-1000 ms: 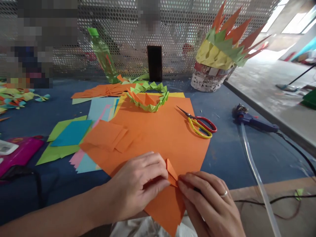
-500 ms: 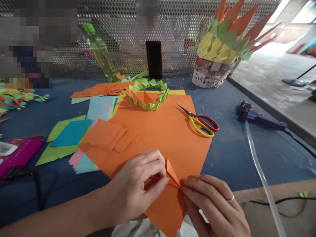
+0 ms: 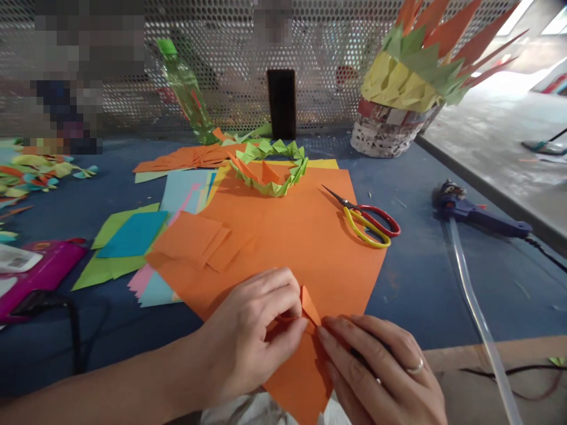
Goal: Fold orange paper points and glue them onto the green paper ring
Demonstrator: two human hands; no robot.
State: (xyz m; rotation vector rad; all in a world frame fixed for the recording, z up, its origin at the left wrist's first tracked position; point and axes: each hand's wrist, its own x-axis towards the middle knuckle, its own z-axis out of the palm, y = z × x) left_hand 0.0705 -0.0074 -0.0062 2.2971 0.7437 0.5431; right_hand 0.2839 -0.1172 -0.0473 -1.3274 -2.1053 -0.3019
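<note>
Between my hands is a small folded piece of orange paper (image 3: 310, 306), its pointed tip standing up. My left hand (image 3: 261, 324) pinches its left side between thumb and fingers. The fingertips of my right hand (image 3: 381, 366), which wears a ring, press together on its lower right corner. Both hands are over a large orange sheet (image 3: 283, 236). On that sheet lie loose orange paper pieces (image 3: 190, 236) to the left and scissors (image 3: 370, 221) with red and yellow handles to the right. A ring of folded green paper (image 3: 274, 189) with orange points rests at the back.
A glue gun (image 3: 482, 215) with a long clear glue stick (image 3: 476, 319) lies right. Coloured paper sheets (image 3: 133, 233) and a magenta device (image 3: 48, 277) are left. Behind stand a green bottle (image 3: 188, 94), a phone (image 3: 282, 103) and a paper-covered basket (image 3: 381, 127) against perforated metal.
My right fingertips have slid slightly left along the folded orange paper, whose open fold now looks flatter. My left hand keeps its pinch. The whole view has shifted a little.
</note>
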